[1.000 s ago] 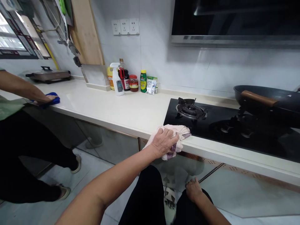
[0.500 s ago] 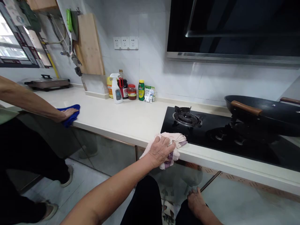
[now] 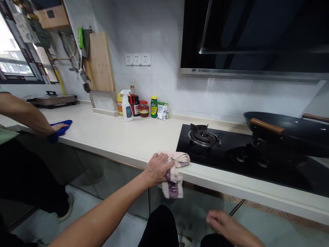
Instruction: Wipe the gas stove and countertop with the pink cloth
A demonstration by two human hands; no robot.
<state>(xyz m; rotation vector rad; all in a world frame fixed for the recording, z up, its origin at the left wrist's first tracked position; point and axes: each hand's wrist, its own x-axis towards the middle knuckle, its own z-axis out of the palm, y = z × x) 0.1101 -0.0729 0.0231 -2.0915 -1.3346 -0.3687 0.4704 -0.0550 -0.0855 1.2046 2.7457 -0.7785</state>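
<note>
My left hand (image 3: 155, 171) grips a pale pink towel (image 3: 176, 175) and presses it on the front edge of the white counter (image 3: 108, 132). The towel's purple-banded end hangs down over the edge. Just right of it lies the black gas stove (image 3: 213, 156), its near-left corner close to the towel. My right hand (image 3: 226, 224) is low at the right, in front of the cabinet doors and above my knee. It is somewhat blurred, with the fingers loosely apart and nothing in them.
At the left, a co-worker's hand holds a blue cloth (image 3: 55, 136) on the counter. A spray bottle (image 3: 126, 107), a red-lidded jar (image 3: 144, 109) and other condiments stand by the wall. A large wok (image 3: 303, 132) sits on the right burner, below the range hood (image 3: 244, 37).
My left hand has drawn the towel left along the counter edge, away from the stove. My right hand has lifted off my knee. The co-worker's blue cloth has moved left.
</note>
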